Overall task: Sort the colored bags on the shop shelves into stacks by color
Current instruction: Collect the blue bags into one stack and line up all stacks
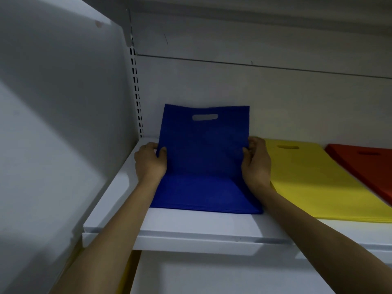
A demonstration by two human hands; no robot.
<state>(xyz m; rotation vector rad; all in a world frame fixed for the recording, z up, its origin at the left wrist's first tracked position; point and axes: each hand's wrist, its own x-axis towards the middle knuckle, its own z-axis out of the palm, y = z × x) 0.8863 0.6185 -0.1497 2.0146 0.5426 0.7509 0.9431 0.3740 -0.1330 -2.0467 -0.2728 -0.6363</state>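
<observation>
Where the white side panel meets the back wall, a slotted metal upright runs down to the white shelf. Both forearms reach over the shelf's front lip and cover the side edges of the blue stack, which lies flat on the shelf. The left hand pinches the left edge of the blue bag, thumb on the front face and fingers curled behind it. The right hand grips the right edge in the same manner. Held between the two hands, the bag stands nearly upright, its lower part meeting the blue stack; whether its top touches the back wall cannot be told. Just beside the right hand lies the yellow stack, and next to that the red stack, cut off by the frame edge. Each bag is a flat rectangle of matte, felt-like fabric with an oblong handle slot near its top edge. Thin layers show along the stacks' front edges.
</observation>
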